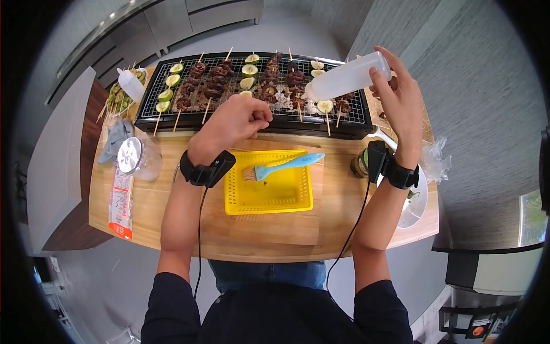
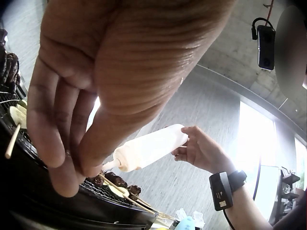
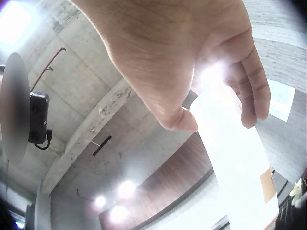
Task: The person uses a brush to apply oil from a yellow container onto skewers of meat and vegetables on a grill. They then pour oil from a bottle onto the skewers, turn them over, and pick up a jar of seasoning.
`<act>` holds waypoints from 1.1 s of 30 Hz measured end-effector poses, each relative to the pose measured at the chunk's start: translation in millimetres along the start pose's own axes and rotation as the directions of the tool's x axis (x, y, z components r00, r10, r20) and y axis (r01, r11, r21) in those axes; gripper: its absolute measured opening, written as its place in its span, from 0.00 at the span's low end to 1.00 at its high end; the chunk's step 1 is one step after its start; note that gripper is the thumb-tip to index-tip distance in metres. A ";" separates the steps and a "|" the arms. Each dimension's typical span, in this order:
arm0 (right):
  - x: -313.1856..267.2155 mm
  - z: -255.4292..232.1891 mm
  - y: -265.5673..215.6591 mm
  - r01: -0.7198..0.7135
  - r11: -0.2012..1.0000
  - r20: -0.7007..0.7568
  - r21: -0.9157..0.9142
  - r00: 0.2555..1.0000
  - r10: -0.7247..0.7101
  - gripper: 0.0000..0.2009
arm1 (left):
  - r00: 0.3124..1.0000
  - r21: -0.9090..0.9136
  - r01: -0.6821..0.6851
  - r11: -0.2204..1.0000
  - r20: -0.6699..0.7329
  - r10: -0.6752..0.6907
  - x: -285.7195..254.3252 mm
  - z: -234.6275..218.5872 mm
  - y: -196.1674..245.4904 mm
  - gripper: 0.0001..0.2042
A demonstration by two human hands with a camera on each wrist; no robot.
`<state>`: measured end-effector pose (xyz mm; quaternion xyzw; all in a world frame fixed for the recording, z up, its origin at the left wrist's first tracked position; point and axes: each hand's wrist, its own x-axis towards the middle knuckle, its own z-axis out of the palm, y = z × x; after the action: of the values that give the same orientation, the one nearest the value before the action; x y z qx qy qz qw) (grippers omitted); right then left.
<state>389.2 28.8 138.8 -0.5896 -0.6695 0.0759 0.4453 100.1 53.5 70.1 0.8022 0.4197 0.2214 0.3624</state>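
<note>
My right hand (image 1: 399,97) grips a translucent white squeeze bottle (image 1: 346,76) near its base, thumb on one side and fingers on the other. The bottle is tilted, its nozzle end lower and pointing left over the grill (image 1: 252,127). In the right wrist view the bottle (image 3: 235,158) is washed out by light. At the grill's front edge, my left hand (image 1: 232,119) pinches with thumb and fingertips at the lower end of a skewer of dark brown pieces (image 1: 270,77). The stick's end is hidden by the fingers. More skewers of zucchini slices (image 1: 169,82) and dark pieces lie across the wire grate.
A yellow basket (image 1: 268,210) holds a blue basting brush (image 1: 289,164) on a wooden board. Left are a lidded jar (image 1: 148,163), a packet (image 1: 120,200), a grey cloth (image 1: 116,139) and another squeeze bottle (image 1: 130,85). A white plate (image 1: 413,209) stands right, partly behind my forearm.
</note>
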 end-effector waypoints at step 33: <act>-2.7 31.8 -16.8 0.136 0.975 0.046 0.178 0.988 -0.147 0.20 | 0.994 0.057 -0.091 0.994 -0.060 0.094 -0.8 4.5 -3.6 0.06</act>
<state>355.1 35.1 129.1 -0.4967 -0.7133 0.1194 0.4797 100.8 52.4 64.4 0.8229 0.3990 0.2517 0.3166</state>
